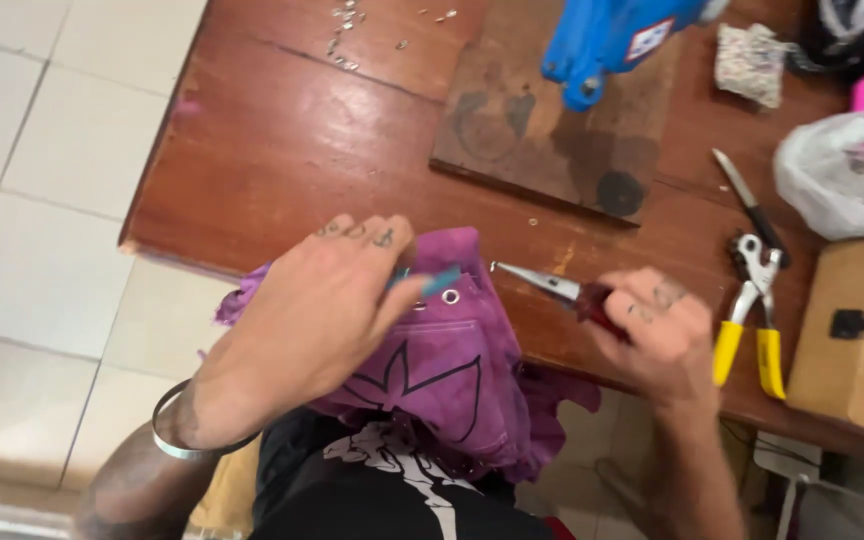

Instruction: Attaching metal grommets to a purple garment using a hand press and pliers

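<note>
Pliers (552,285) gripped, purple garment (452,365) pinned

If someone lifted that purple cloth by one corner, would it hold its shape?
Probably not. The purple cloth droops over the table edge in folds, so it looks floppy. It bunches under the left hand, suggesting it is light. Its metal eyelets may add slight stiffness there.

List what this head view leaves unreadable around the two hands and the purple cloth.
- Purple cloth garment: the left hand covers its upper left part; its lower edge drops behind the table edge.
- Red-handled needle-nose pliers: the right hand hides the handles.
- Blue tool: cut off by the top edge.
- Small metal bits on the brown wooden table: too small to identify.
- Right fingers: motion-blurred.
</note>
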